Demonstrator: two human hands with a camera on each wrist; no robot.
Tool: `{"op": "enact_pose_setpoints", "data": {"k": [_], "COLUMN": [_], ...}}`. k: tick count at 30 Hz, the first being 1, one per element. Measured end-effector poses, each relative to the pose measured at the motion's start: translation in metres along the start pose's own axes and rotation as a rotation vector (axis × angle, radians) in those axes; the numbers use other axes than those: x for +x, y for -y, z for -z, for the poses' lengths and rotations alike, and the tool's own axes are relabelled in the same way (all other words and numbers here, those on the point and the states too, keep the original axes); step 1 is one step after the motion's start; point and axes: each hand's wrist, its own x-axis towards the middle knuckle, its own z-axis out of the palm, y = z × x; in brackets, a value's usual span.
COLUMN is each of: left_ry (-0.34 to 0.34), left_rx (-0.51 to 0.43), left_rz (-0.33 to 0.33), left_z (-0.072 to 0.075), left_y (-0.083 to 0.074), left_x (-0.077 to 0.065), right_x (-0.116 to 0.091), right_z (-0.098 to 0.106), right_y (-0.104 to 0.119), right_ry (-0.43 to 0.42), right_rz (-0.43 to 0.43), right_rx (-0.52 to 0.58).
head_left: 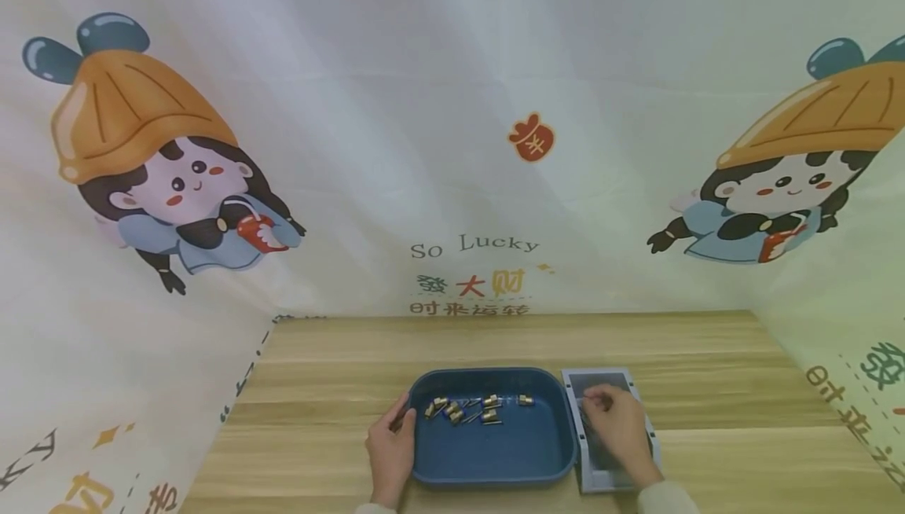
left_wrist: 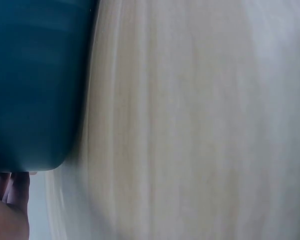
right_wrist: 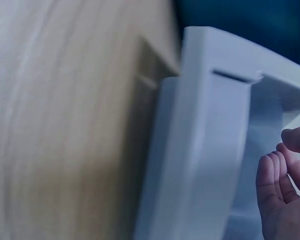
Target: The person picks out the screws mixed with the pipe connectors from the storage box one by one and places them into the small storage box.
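A dark blue plastic tray (head_left: 495,455) stands on the wooden table. Inside, towards its far side, lie several small brass-coloured threaded pieces (head_left: 491,415) with thin pins and bits of blue. My left hand (head_left: 391,445) holds the tray's left wall, thumb near the rim; in the left wrist view its fingers (left_wrist: 20,192) reach under the tray's edge. My right hand (head_left: 621,429) is over a grey rectangular frame-like case (head_left: 592,479) beside the tray. Its thumb and forefinger tips are close together; whether they pinch something small cannot be made out.
The grey case stands against the tray's right side, its raised rim (right_wrist: 189,130) above the tabletop. Wooden table surface (head_left: 304,420) lies left of the tray and beyond it. Printed cloth walls (head_left: 467,200) enclose the table at the back and both sides.
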Motion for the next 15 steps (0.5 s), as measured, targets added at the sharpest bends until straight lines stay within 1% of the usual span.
{"op": "enact_pose_setpoints", "data": {"k": [3, 6, 8, 11, 12, 15], "left_ry": [-0.008, -0.029, -0.038, -0.027, -0.017, -0.006], "left_rx": [-0.005, -0.004, -0.01, -0.012, -0.019, -0.015], "left_rz": [-0.008, -0.038, -0.044, -0.024, -0.008, 0.008], "left_z": [0.0, -0.001, -0.001, -0.001, 0.0, 0.0], "left_y": [-0.001, -0.002, -0.002, -0.002, -0.002, -0.003], "left_x": [0.0, 0.0, 0.0, -0.001, -0.001, -0.001], "right_x": [0.003, 0.005, 0.006, 0.006, 0.006, 0.004], "right_z": [0.002, 0.004, 0.005, 0.006, 0.005, 0.003], "right_y": [0.007, 0.015, 0.02, 0.029, 0.032, 0.038], "right_ry": [0.007, 0.03, 0.047, 0.072, 0.078, 0.082], "right_rz": [0.001, -0.01, -0.011, -0.004, -0.004, 0.002], "right_rx": [0.011, 0.023, 0.032, 0.048, 0.054, 0.08]}}
